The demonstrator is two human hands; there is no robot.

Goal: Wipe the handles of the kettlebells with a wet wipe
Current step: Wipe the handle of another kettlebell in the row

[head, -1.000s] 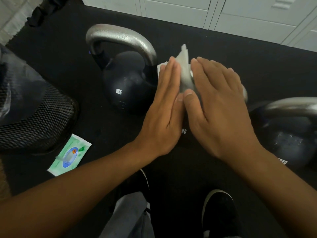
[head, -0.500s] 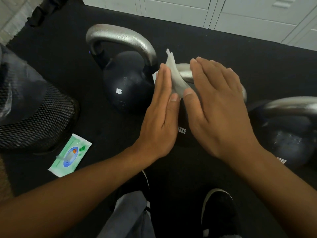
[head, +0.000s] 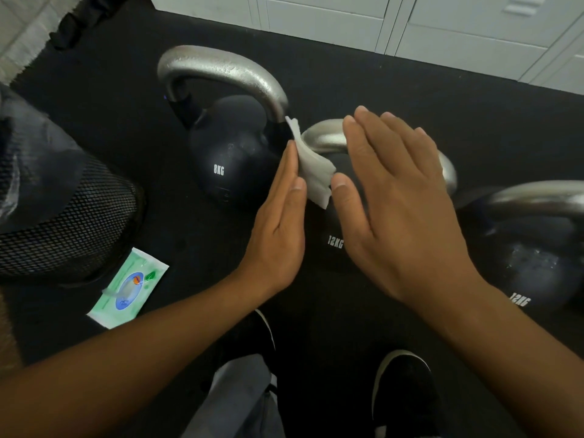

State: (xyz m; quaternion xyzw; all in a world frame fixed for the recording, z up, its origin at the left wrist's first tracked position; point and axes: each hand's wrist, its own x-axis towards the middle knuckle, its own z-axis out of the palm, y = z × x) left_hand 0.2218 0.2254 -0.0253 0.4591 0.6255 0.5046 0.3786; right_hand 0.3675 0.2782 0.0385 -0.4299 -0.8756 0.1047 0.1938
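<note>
Mesh wastebasket [head: 63, 222] at the far left edge holds a dark liner with some clear plastic crumpled inside; its contents are otherwise too dim to tell. Just near of it on the black rubber floor mat [head: 363, 83] lies one green-and-white wet-wipe packet [head: 128, 287], flat, its flap side up.

One white wet wipe [head: 311, 172] hangs between the two hands, folded and creased, its upper corner standing up beside the right leg of the 8 kg kettlebell's handle [head: 221, 71]. The left hand [head: 278, 229] has straight fingers laid flat against the wipe's left face; the right hand [head: 401, 216] is flat too, fingers extended over the silver handle of the middle kettlebell [head: 322, 137], with its thumb tip at the wipe's right edge. Whether the thumb truly touches the wipe cannot be told.

Three kettlebells stand in a row: the 8 kg kettlebell [head: 234, 162] at left, the middle 12 kg kettlebell [head: 335, 245] largely behind the hands, and a second 12 kg kettlebell [head: 531, 248] at right. All have black bodies and dull silver handles. Two black shoes [head: 404, 387] show near the bottom.
</note>
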